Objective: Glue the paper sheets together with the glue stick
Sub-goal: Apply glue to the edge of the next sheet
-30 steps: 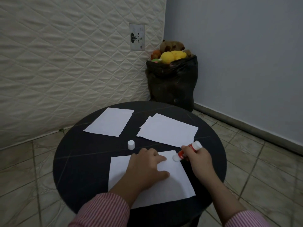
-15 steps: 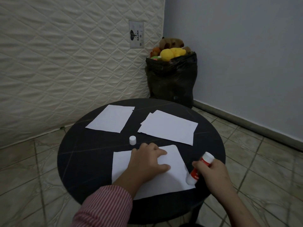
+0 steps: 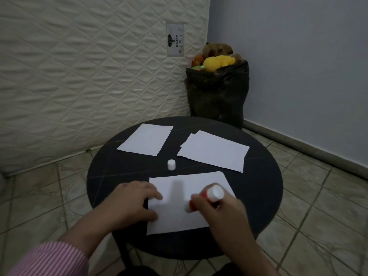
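Here the left hand (image 3: 135,204) presses flat, fingers spread, on the light, floppy sheet (image 3: 187,202) at the counter's (image 3: 103,176) near edge, while right fingers (image 3: 199,202) clamp the rigid glue stick (image 3: 207,197) mid-barrel, tip down.

Both the left hand (image 3: 132,204) and glue stick (image 3: 207,197) are motion-blurred

glue stick (image 3: 207,198): red and white, uncapped, tilted, tip on near sheet (image 3: 191,204)
far sheets (image 3: 214,151): white, flat
cap (image 3: 171,164): white, upright

"GAJAH" on mattress label (image 3: 175,40)
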